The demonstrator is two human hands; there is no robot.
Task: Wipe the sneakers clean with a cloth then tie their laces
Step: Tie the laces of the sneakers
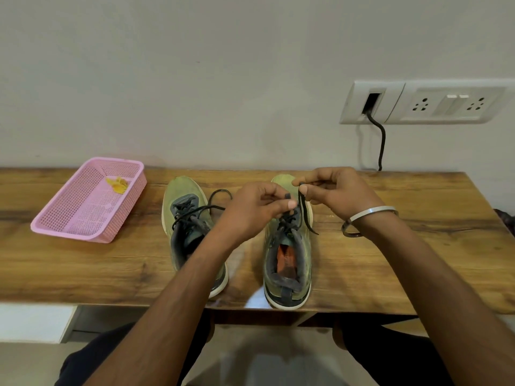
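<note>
Head view: we note two olive-green running sneakers with dark collars standing side by side, toes to the wall, on the wood-grain tabletop point(390, 260). The left sneaker point(189, 218) lies partly under the left forearm; its black lace point(214, 203) trails loose, with one loop lying on the wood beside the shoe. We judge it untied. The right sneaker point(288, 260) is the one in hand. The left hand point(255, 208) pinches one end of that shoe's black lace point(305, 215) between thumb and curled fingers point(291, 204); the right hand point(334, 190), a metal bangle point(367, 215) at its wrist, pinches the other end just above the eyelets. No bow or knot shows.

A pink perforated plastic basket point(92, 201) sits well apart at the left, with a small yellow crumpled item point(118, 184) inside; we cannot tell whether it is the cloth. Neither hand holds a cloth, so we judge wiping finished and tying begun, both sneakers outstanding.
</note>
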